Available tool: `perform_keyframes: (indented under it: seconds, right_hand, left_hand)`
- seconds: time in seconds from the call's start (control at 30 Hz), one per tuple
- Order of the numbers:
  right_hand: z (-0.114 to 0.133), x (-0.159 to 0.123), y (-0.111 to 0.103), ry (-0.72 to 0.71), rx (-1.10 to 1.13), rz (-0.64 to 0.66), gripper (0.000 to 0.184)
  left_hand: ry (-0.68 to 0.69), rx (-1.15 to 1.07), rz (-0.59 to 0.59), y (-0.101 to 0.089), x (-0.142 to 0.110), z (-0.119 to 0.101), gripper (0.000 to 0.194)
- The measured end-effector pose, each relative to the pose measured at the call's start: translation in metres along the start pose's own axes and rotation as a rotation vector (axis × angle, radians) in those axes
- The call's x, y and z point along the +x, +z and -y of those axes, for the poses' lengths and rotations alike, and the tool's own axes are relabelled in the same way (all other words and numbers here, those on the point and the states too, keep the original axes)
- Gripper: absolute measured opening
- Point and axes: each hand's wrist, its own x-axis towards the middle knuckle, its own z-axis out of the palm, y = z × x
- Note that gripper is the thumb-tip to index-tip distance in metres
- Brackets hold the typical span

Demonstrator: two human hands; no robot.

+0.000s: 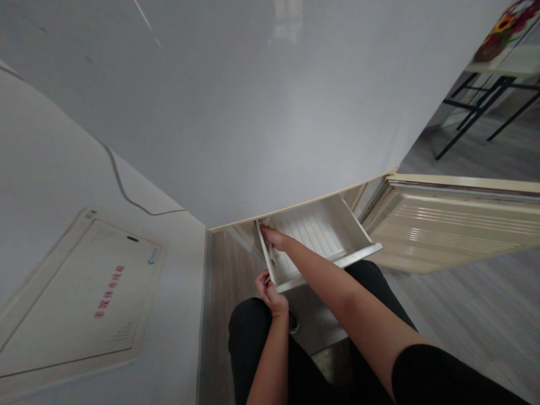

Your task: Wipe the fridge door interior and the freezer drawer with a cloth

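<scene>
A cream ribbed plastic drawer [333,233] is pulled out from the bottom of a pale grey fridge [253,112]. My right hand [273,237] reaches into the drawer's far left corner, fingers curled and pressed against the left wall. My left hand [270,292] grips the drawer's near left corner from outside, fingers wrapped on its edge. Whether the right hand holds anything is hidden. My knees in black trousers are below.
The fridge's lower door [455,225] stands swung open to the right. A white wall with a flat panel bearing red characters [84,292] is at left. Black-legged tables [485,101] stand at the far right on grey wood-look floor.
</scene>
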Motion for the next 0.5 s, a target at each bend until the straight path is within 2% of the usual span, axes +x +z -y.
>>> perform_keyframes:
  seconds: [0.1,0.2,0.3,0.4,0.5]
  right_hand:
    - [-0.008,-0.025,-0.002,0.094,-0.338,0.079,0.058]
    - [-0.020,-0.060,-0.006,0.156,-0.476,0.175,0.050]
    - [-0.028,-0.090,-0.017,0.127,-0.592,0.330,0.034]
    - [-0.029,-0.110,-0.038,0.079,-0.692,0.417,0.027]
    - [-0.027,-0.120,-0.070,0.091,-0.827,0.384,0.019]
  left_hand:
    - [0.011,0.004,0.000,0.001,0.002,-0.002,0.029]
    - [0.013,0.011,0.005,0.002,0.003,-0.001,0.029]
    - [0.013,0.024,0.011,0.003,0.005,0.000,0.028]
    - [0.014,0.037,0.015,0.004,0.006,-0.001,0.028]
    - [0.017,0.045,0.019,0.004,0.008,-0.002,0.029]
